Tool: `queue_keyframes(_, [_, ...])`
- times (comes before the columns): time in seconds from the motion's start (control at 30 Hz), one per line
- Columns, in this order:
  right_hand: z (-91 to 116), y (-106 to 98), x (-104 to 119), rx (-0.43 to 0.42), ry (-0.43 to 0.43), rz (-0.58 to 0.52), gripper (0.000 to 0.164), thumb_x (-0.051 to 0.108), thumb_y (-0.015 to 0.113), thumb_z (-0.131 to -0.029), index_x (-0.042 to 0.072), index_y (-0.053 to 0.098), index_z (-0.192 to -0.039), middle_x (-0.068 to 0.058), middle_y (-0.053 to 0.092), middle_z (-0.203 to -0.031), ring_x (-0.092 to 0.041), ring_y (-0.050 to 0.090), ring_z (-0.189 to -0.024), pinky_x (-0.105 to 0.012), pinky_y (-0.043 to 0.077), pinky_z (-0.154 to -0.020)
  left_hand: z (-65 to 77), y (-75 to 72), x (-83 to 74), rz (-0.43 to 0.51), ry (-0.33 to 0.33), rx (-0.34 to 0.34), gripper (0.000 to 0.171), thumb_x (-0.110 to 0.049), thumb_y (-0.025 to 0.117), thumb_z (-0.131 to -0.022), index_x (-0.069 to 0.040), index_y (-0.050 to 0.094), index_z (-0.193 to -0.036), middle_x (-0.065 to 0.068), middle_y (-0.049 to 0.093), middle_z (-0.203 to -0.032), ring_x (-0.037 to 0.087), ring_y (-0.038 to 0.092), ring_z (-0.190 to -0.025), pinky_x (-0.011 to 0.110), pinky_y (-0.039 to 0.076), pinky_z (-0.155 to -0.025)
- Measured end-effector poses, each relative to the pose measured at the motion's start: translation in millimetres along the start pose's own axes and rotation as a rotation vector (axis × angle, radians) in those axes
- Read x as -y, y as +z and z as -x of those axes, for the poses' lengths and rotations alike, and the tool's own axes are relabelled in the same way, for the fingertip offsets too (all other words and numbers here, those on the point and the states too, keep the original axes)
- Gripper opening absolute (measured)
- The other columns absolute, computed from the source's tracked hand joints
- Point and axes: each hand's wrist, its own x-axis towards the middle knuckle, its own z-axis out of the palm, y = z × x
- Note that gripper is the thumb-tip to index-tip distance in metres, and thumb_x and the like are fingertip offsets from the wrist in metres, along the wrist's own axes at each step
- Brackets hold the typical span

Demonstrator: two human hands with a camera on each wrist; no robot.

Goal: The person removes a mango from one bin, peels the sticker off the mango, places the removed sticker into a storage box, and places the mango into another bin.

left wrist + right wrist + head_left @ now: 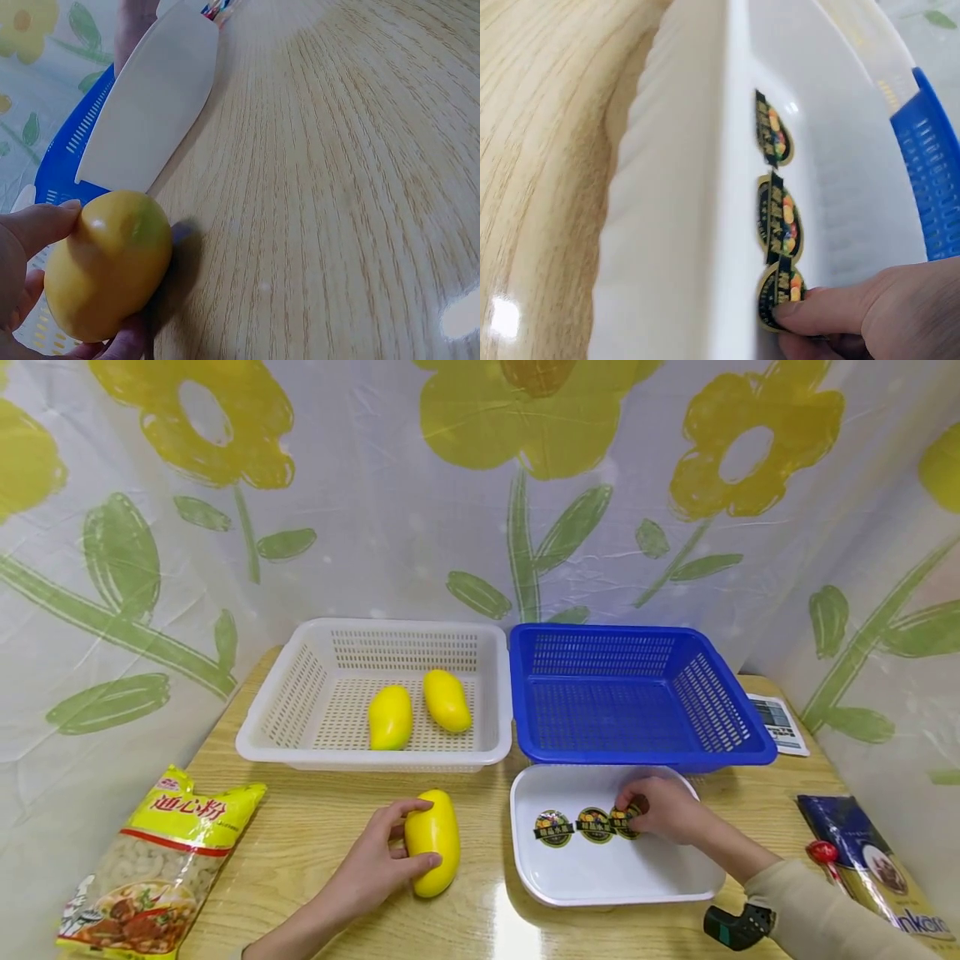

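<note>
A yellow mango (432, 843) is held in my left hand (382, 856), thumb on the near side and fingers on the far side, over the front of the table. The left wrist view shows the same mango (112, 262) with a greenish patch near its end. Inside a white tray (615, 881) lie round black-and-gold fruit stickers in a row: one at the left (553, 828), one in the middle (595, 825) and one at the right (624, 821). My right hand (663, 810) pinches the right sticker (769, 296), its thumb over part of it.
Behind stand a white basket (288, 752) with two mangoes (391, 718) and a blue basket (600, 710). A pasta bag (161, 860) lies at the left. On the right are a dark-blue and gold packet (847, 835), a red spoon (822, 852) and a printed card (780, 727).
</note>
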Motion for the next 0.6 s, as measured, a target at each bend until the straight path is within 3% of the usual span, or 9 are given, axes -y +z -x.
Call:
queue_keyframes(0.23, [-0.1, -2.5, 0.0, 0.035, -0.013, -0.097, 0.021, -0.001, 0.075, -0.066, 0.009, 0.071, -0.084, 0.008, 0.054, -0.071, -0.001, 0.043, -0.065, -0.021, 0.04, -0.058, -0.6, -0.3, 0.0, -0.011, -0.001, -0.007, 0.062, -0.017, 0.084, -0.077, -0.014, 0.054, -0.131, 0.022, 0.036, -0.14, 0.037, 0.054, -0.114, 0.035, 0.057, -0.081])
queue_keyframes(0.6, [1.9, -8.3, 7.3, 0.093, 0.163, -0.372, 0.024, -0.003, 0.07, -0.074, 0.003, 0.072, -0.097, -0.005, 0.067, -0.095, -0.016, 0.055, -0.082, -0.026, 0.05, -0.066, 1.2, -0.6, -2.1, -0.005, 0.001, -0.007, 0.061, -0.013, 0.083, -0.079, -0.012, 0.053, -0.132, 0.022, 0.036, -0.139, 0.033, 0.057, -0.111, 0.034, 0.058, -0.077])
